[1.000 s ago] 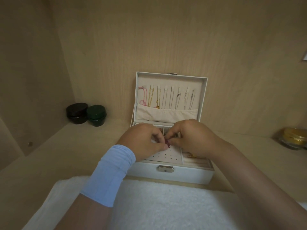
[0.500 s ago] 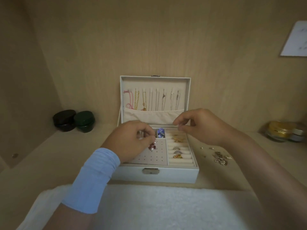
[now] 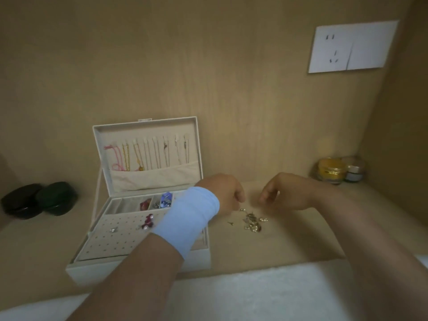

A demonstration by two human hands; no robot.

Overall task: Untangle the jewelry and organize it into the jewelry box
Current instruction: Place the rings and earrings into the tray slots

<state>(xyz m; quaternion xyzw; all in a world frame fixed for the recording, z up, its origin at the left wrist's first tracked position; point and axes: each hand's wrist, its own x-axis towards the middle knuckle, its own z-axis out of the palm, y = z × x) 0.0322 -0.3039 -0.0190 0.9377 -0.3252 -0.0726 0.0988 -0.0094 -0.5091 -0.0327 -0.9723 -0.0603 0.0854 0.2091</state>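
Head camera view: a small pile of gold jewelry (image 3: 252, 222) is seen lying on the wooden table (image 3: 289, 242), just right of the open white jewelry box (image 3: 92, 269), whose lid is hung with necklaces (image 3: 148, 154). The left hand (image 3: 223, 193), banded in pale blue at the wrist, is held with curled fingers at the pile's left edge, and whether a piece is pinched cannot be told. The right hand (image 3: 286, 193) is poised above the pile, loosely curled, with nothing seen in it.

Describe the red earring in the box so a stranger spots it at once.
On the shelf, find the open white box; its front panel is dotted with holes. The earring lies near the panel's back right, dark red with pale beads; the stud left of it is silver.
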